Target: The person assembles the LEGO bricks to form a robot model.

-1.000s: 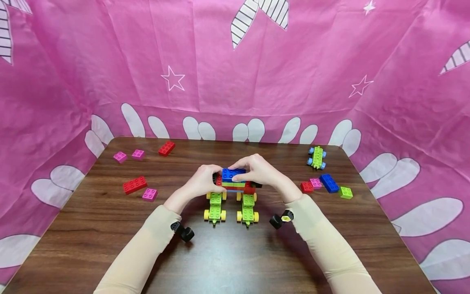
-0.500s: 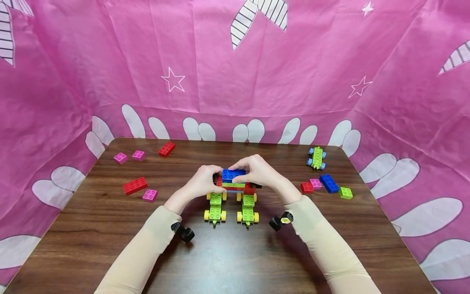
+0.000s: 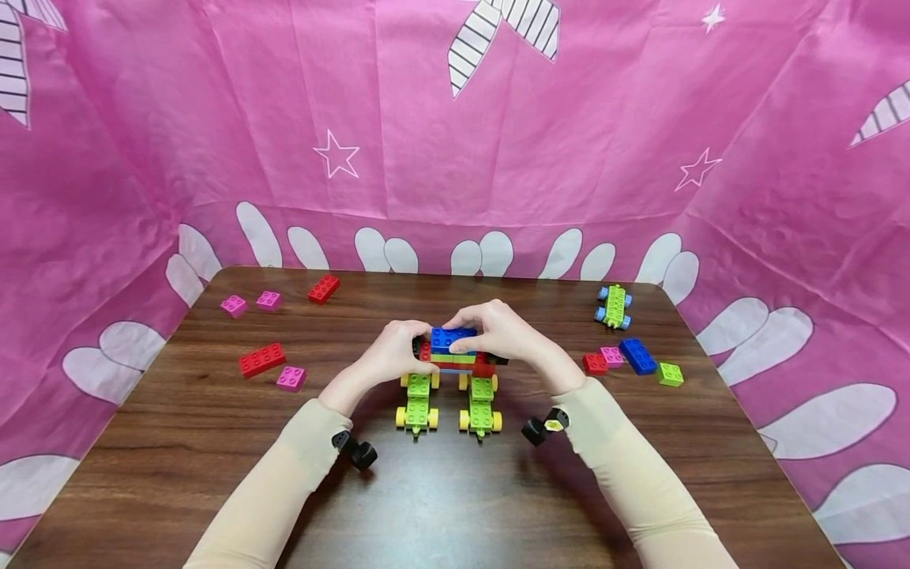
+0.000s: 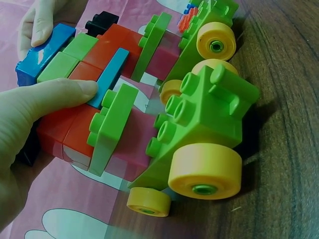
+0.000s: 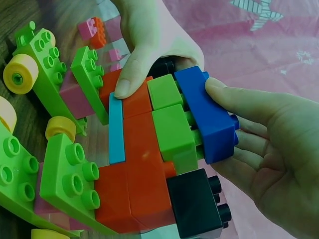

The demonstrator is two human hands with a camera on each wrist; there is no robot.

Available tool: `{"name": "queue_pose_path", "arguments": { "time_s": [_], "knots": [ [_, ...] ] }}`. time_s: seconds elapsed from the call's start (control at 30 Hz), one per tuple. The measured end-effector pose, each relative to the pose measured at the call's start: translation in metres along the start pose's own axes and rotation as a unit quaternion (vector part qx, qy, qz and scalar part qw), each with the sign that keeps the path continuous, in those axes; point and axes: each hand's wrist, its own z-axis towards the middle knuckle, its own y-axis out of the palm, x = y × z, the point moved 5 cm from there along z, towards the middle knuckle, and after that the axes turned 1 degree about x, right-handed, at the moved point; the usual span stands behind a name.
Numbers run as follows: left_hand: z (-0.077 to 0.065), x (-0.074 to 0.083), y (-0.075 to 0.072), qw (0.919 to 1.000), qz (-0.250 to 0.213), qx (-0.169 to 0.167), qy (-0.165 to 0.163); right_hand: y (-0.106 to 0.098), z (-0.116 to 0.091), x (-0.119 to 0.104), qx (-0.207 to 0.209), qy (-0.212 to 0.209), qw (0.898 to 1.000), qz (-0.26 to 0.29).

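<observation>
1. Noted a wood-grain counter (image 3: 455, 498) backed and flanked by pink cloth (image 3: 412, 174), printed with white stars, striped shapes and pale ovals.
2. Counted, left side: far red brick (image 3: 324, 289), two pink bricks (image 3: 268, 300) to its left, then near red brick (image 3: 261, 360) with a third pink brick (image 3: 291, 378) just beside.
3. Logged, right side, in a loose group: small red brick (image 3: 595, 363), small pink brick (image 3: 611, 356), long blue brick (image 3: 637, 356), loose lime brick (image 3: 670, 374). Spotted beyond them a blue-wheeled lime base (image 3: 615, 307).
4. Found the toy build (image 3: 453, 366) mid-counter, standing on two lime bases (image 3: 417, 412) with yellow wheels (image 4: 205, 171).
5. Saw left hand (image 3: 389, 352) curled round the build's left end, partly hiding it, thumb across the front.
6. Saw right hand (image 3: 500, 332) pinching the top blue brick (image 3: 442, 340) between thumb and fingers, covering its right part.
7. Recorded, upward from the bases: pink blocks (image 4: 134, 134), lime slabs (image 5: 88, 181), glossy red bricks (image 5: 144, 174) with a light-blue piece (image 5: 116, 130), then green bricks (image 5: 173, 132).
8. Marked a black brick (image 5: 197, 204) at the right end.
9. Observed green studs showing under the top blue brick, thus not fully seated.
</observation>
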Motion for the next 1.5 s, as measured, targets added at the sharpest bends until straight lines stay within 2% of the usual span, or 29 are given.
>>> {"name": "queue_pose_path", "arguments": {
  "time_s": [0.5, 1.1, 1.27, 1.4, 1.5],
  "knots": [
    [-0.002, -0.001, -0.001, 1.0, 0.006, 0.003, 0.003, 0.0, 0.0, -0.002, -0.004, -0.009, 1.0, -0.012],
    [0.001, 0.001, 0.0, 0.9999, 0.009, -0.006, -0.009, 0.0, -0.001, 0.003, -0.014, -0.021, 0.999, 0.02],
    [0.001, 0.001, -0.001, 0.9999, 0.01, -0.007, -0.011, 0.002, 0.0, -0.001, 0.007, -0.016, 1.0, 0.004],
    [0.002, 0.001, -0.001, 0.9999, 0.011, -0.006, -0.011, 0.002, 0.002, -0.004, 0.026, -0.001, 0.999, -0.03],
    [0.002, 0.001, -0.001, 0.9999, 0.013, -0.006, -0.009, 0.002, 0.004, -0.007, 0.025, 0.012, 0.998, -0.048]
  ]
}}
